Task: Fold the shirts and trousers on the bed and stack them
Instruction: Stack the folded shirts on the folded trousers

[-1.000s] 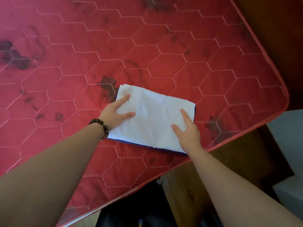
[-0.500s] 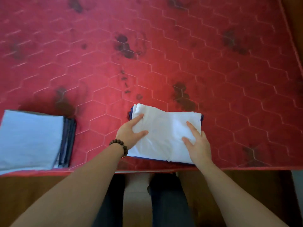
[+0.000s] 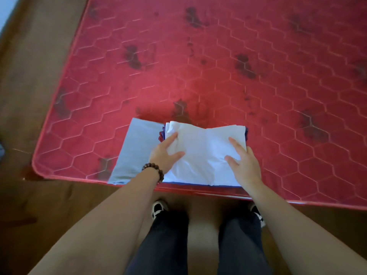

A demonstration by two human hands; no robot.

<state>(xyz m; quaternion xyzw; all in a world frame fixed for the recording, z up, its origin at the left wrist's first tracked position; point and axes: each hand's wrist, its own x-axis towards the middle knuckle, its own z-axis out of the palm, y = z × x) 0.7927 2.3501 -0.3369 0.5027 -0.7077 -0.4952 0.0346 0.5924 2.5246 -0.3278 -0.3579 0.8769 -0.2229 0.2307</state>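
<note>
Red mattress with dark stains, set on brown wood floor, folded white garment pressed flat under left hand and right hand, fingers spread apart, pale blue folded pile just beside

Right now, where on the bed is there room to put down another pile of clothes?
The red mattress is bare behind the piles and to their right, out toward the far edge. It is crowded at the near edge: the white folded pile, under the left hand and right hand, sits against the light blue folded pile.
</note>
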